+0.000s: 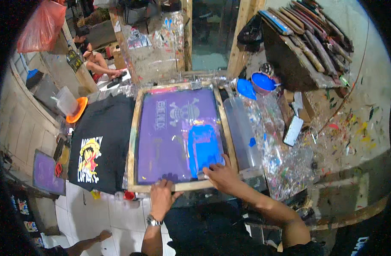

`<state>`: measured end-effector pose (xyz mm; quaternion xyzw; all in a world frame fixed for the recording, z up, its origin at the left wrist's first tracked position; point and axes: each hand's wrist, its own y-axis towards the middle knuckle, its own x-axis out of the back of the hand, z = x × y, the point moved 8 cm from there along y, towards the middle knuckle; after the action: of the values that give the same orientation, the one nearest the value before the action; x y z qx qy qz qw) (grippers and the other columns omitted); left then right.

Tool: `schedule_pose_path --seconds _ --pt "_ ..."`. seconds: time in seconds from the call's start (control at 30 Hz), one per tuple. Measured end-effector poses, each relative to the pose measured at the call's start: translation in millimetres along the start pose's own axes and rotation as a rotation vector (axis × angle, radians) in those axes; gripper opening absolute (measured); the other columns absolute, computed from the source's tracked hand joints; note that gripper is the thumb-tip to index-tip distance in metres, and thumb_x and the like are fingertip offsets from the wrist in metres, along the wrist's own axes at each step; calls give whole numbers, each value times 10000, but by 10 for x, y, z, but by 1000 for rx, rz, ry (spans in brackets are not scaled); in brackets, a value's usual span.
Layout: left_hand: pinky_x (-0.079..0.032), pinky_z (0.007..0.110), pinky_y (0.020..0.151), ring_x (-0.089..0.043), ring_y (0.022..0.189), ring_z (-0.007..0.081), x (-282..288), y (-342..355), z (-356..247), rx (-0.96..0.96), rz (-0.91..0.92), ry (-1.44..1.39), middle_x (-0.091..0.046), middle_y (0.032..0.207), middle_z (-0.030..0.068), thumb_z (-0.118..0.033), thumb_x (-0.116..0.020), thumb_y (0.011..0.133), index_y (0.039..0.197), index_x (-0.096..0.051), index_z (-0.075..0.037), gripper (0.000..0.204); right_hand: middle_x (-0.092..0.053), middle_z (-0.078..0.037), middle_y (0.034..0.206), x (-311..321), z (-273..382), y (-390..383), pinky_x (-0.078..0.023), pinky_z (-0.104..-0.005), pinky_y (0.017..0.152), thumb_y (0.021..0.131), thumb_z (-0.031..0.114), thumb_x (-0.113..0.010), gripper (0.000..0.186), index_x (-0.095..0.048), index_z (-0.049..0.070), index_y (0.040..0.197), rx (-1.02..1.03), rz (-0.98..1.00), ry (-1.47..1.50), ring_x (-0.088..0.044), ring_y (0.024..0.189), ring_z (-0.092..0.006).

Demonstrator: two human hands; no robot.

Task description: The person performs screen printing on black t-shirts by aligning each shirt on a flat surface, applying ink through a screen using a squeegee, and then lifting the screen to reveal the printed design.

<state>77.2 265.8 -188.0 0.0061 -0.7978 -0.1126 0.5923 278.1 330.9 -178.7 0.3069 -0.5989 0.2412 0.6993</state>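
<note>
A wooden-framed printing screen (132, 149) with purple mesh lies in front of me. Skull, crossbones and lettering show pale in the mesh. Bright blue ink (206, 145) covers a patch on its right side. At the near end of that patch, my right hand (223, 176) is closed on what looks like a squeegee, mostly hidden beneath the fingers. My left hand (162, 197), wearing a wristwatch (153, 220), rests on the frame's near rail with its fingers reaching over the edge. Left of the screen lies a black shirt (110, 123) with a printed cartoon figure.
Beyond the screen's right corner stand a blue ink tub (263, 82) and its blue-smeared lid (246, 88). A phone (293, 131) lies on the stained surface. Squeegees (308, 38) are stacked at the far right. Another person (93, 57) sits at the far left.
</note>
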Motion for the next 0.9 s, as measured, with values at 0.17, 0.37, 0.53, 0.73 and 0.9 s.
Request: schedule_pose_path --seconds 0.17,0.37,0.53,0.73,0.9 --pt "-495 452 791 -664 916 334 415 45 54 38 20 38 -670 918 123 -500 -782 779 939 -703 -60 475 -622 -64 1009 543 265 28 -345 -629 1035 820 468 -747 465 -630 111 1094 -179 -316 -126 -616 963 -247" --pt "-441 519 919 -641 909 332 1650 568 -285 -184 -301 113 -661 931 109 -454 -807 764 968 -702 -67 450 -574 -98 901 1679 162 291 -372 -513 867 767 531 -805 513 -634 84 952 -56 -735 -169 -545 850 -290" --pt "-498 498 837 -618 857 367 1147 611 -1045 -95 -576 -301 -654 983 126 -134 -793 705 983 -656 -23 329 -606 -125 755 2690 27 1184 -477 -454 614 802 549 -764 511 -603 64 788 21 -888 -255 -607 715 -322" --pt "-463 455 1055 -557 1289 405 -496 538 -1850 -404 68 -879 -546 1429 245 -345 -696 940 1438 -502 28 652 -486 -8 545 3550 -386 1867 -409 -314 407 1038 555 -452 660 -589 52 633 -25 -636 -94 -381 455 -120" --pt "-570 472 744 -721 849 354 -209 606 -410 -41 215 -425 -738 984 173 -219 -697 909 1186 -706 -115 295 -527 -76 565 3773 -470 2096 -510 -400 587 1028 532 -499 639 -659 -5 721 -226 -497 -162 -542 536 -223"
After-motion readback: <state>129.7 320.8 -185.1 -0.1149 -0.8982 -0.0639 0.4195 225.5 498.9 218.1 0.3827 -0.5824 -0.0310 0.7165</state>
